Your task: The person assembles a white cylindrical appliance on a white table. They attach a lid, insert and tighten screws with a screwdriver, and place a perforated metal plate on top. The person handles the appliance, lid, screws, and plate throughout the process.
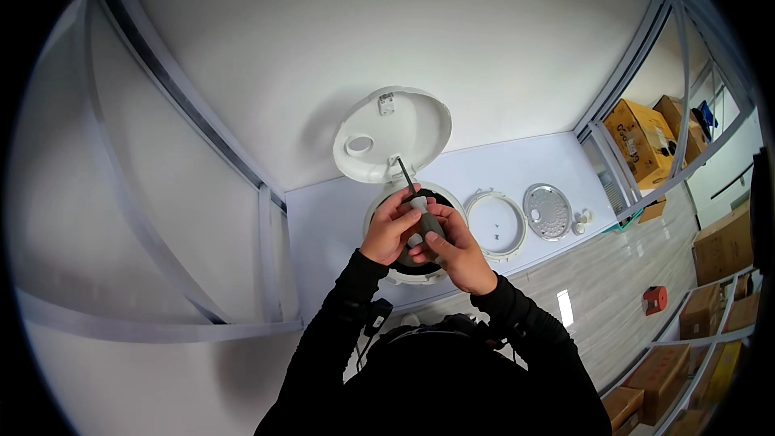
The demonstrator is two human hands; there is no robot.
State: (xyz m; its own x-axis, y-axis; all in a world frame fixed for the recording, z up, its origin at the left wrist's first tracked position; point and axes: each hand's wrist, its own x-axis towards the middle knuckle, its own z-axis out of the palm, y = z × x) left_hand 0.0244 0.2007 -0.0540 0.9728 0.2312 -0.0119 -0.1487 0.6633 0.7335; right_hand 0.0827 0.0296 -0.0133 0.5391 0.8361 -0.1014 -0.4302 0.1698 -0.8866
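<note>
**Screwdriver held in both hands over an open rice cooker**

A screwdriver [410, 194] with a grey handle and dark shaft is clasped in the grip of both hands. The left hand [391, 226] is closed on its upper handle; the right hand [452, 246] is wrapped around the lower part. The tool is held tilted just above the white rice cooker [404, 274], whose lid [393, 133] is raised. On the white tabletop [517, 165], a white ring [496, 224] and a perforated metal disc [547, 211] are laid to the right. Cardboard boxes [642, 139] are stacked beyond.
</note>
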